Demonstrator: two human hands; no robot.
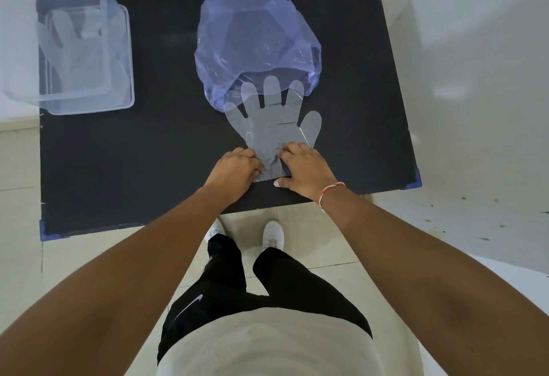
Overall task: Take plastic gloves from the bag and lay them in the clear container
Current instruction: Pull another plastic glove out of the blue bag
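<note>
Black desk [148,152], seen from overhead. Clear plastic glove [273,120] lies flat near desk centre, its finger tips overlapping the mouth of the bluish bag [255,36] at 12 o'clock. Left hand [234,172] and right hand [300,167] both rest on the glove's cuff at 6 o'clock, fingers [292,149] curled and pinching the crumpled cuff film from either side. Clear container [118,57] stands at 10 o'clock, well apart, with gloves already inside. Red-white thread band [329,194] on right wrist.
</note>
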